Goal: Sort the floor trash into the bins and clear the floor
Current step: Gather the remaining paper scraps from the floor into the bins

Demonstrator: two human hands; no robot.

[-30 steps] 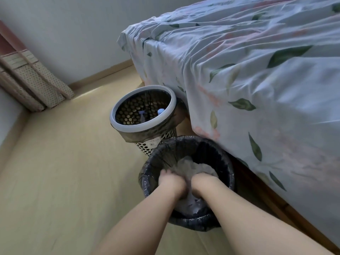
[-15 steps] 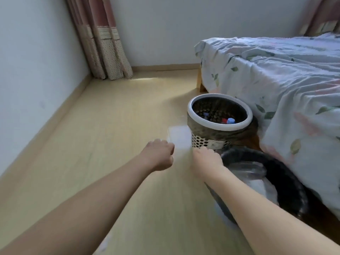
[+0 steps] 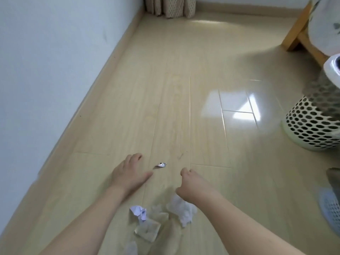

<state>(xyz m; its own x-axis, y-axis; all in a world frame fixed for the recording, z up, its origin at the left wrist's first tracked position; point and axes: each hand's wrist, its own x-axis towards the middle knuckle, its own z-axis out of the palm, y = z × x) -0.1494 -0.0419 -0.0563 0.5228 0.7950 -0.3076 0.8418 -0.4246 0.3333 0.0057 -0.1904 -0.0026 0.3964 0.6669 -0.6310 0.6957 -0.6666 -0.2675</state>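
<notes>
Two hands point(image 3: 128, 173), five scraps of trash point(image 3: 161, 164), one perforated bin point(image 3: 311, 126).

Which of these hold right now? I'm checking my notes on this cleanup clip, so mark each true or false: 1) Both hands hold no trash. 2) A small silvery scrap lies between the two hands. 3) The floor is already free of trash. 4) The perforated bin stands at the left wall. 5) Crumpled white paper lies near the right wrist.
1) True: the left hand is spread with nothing in it, and the right hand is loosely curled around nothing.
2) True: the silvery scrap lies on the floor between them.
3) False: several pieces remain, including a clear wrapper.
4) False: the perforated bin stands at the right edge of the view.
5) True: the crumpled white paper lies just below that wrist.
</notes>
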